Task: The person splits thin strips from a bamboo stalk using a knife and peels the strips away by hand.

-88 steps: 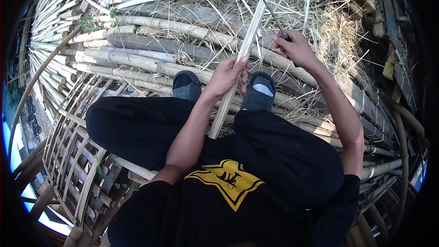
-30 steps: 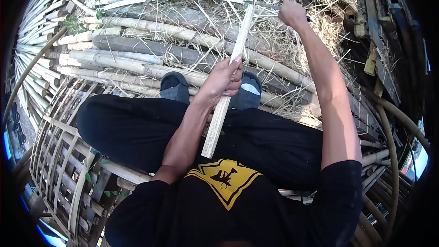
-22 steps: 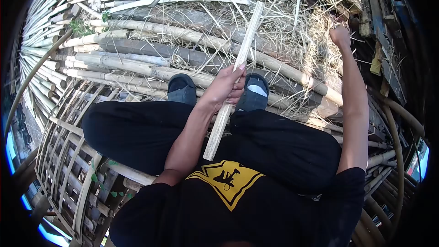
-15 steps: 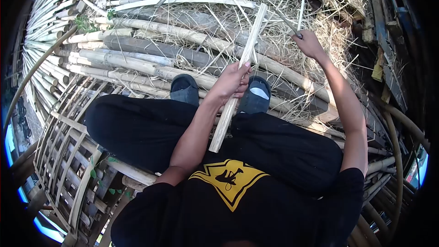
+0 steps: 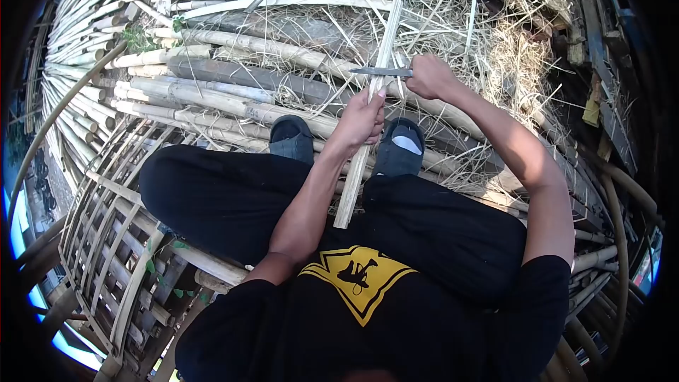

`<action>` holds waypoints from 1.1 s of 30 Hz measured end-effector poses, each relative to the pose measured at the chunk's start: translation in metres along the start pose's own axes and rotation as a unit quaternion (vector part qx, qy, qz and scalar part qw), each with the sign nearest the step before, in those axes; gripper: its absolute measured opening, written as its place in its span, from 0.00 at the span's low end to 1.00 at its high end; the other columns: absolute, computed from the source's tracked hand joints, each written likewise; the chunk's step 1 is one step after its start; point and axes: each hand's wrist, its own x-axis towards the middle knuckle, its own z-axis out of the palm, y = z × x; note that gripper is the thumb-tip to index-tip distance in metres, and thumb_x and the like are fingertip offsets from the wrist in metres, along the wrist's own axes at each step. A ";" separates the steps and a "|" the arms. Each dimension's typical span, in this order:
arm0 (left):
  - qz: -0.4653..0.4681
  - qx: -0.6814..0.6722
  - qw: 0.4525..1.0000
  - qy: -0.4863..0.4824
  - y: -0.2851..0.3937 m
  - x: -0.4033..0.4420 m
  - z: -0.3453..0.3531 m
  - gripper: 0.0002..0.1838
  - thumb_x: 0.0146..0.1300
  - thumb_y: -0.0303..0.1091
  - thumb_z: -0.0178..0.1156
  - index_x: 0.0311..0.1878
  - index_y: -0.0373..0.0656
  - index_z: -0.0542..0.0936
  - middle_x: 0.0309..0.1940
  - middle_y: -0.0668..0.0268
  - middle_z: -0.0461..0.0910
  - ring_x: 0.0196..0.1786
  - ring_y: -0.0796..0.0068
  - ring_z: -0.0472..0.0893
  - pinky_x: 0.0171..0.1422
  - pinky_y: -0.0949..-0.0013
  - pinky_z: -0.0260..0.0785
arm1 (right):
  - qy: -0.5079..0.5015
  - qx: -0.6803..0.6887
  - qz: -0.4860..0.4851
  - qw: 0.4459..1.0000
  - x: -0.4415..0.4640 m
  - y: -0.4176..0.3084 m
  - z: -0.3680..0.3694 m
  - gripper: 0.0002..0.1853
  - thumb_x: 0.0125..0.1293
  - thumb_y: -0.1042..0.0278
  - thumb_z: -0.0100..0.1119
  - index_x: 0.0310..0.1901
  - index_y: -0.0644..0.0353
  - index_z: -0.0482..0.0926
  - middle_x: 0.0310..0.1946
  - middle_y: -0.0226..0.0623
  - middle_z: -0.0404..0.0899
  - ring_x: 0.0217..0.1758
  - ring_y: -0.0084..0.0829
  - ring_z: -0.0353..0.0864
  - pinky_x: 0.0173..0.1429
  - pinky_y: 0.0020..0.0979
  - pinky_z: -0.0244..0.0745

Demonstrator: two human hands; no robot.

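Note:
My left hand [image 5: 362, 122] is wrapped round a long pale bamboo strip [image 5: 351, 189], a little below its middle. The strip slants from my lap up and away past my feet. In my right hand [image 5: 428, 76] is the handle of a knife [image 5: 382, 71], its fingers closed. The grey blade lies across the strip just above my left thumb and points to the left. A thin sliver stands off the strip near the blade.
Bamboo poles [image 5: 283, 41] lie side by side beyond my feet, with loose shavings [image 5: 520, 49] over them at the right. A woven bamboo lattice [image 5: 106, 240] is at the lower left. My sandalled feet [image 5: 399, 148] are beneath the strip.
My right hand swung out to the far right and has come back with the knife to the strip, close to my left hand. My left hand has kept its hold on the strip.

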 end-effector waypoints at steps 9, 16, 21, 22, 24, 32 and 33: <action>-0.020 0.006 1.000 0.017 0.001 -0.007 0.006 0.14 0.75 0.45 0.47 0.34 0.49 0.63 0.17 0.78 0.56 0.12 0.89 0.52 0.13 0.80 0.42 | 0.052 0.016 0.015 0.998 0.025 0.038 0.010 0.14 0.47 0.66 0.53 0.25 0.72 0.79 0.25 0.61 0.79 0.33 0.55 0.83 0.42 0.48 0.78; -0.027 0.012 0.998 -0.063 0.011 -0.021 0.018 0.16 0.75 0.47 0.47 0.35 0.48 0.63 0.15 0.79 0.54 0.12 0.89 0.53 0.12 0.80 0.43 | 0.245 0.078 0.264 0.929 0.012 0.186 -0.059 0.21 0.58 0.55 0.55 0.30 0.71 0.82 0.28 0.59 0.82 0.38 0.50 0.85 0.44 0.45 0.76; 0.005 -0.006 1.000 -0.027 0.011 -0.011 0.005 0.15 0.75 0.47 0.47 0.36 0.47 0.64 0.16 0.78 0.55 0.12 0.89 0.53 0.13 0.80 0.43 | 0.165 0.186 0.113 0.962 0.006 0.138 -0.024 0.29 0.57 0.43 0.61 0.19 0.68 0.77 0.14 0.40 0.74 0.20 0.35 0.74 0.29 0.39 0.67; 0.007 -0.001 1.000 -0.028 0.010 -0.008 0.002 0.15 0.75 0.47 0.47 0.36 0.47 0.64 0.16 0.78 0.55 0.12 0.89 0.53 0.13 0.80 0.43 | 0.130 0.171 0.089 0.973 0.004 0.114 -0.027 0.30 0.57 0.42 0.61 0.19 0.68 0.76 0.13 0.39 0.72 0.19 0.34 0.73 0.28 0.38 0.66; 0.013 -0.001 1.000 -0.017 0.009 -0.006 0.000 0.15 0.75 0.47 0.47 0.36 0.47 0.64 0.16 0.78 0.56 0.12 0.89 0.53 0.13 0.80 0.43 | 0.077 0.136 0.030 0.987 -0.001 0.062 -0.030 0.30 0.57 0.43 0.61 0.19 0.69 0.76 0.13 0.41 0.73 0.20 0.36 0.74 0.28 0.39 0.68; 0.008 0.028 1.000 0.004 0.011 -0.008 0.002 0.13 0.75 0.45 0.47 0.36 0.49 0.64 0.15 0.79 0.55 0.12 0.89 0.53 0.12 0.80 0.42 | 0.049 0.045 -0.008 0.998 0.005 -0.001 -0.007 0.17 0.52 0.62 0.56 0.27 0.74 0.80 0.26 0.59 0.81 0.35 0.53 0.84 0.44 0.45 0.80; 0.008 0.033 0.999 0.009 0.012 -0.008 0.003 0.13 0.75 0.45 0.47 0.35 0.49 0.63 0.15 0.79 0.55 0.12 0.89 0.52 0.12 0.80 0.42 | 0.049 0.045 -0.007 0.998 0.008 0.001 -0.009 0.17 0.52 0.62 0.56 0.27 0.74 0.80 0.26 0.59 0.81 0.35 0.53 0.84 0.44 0.45 0.80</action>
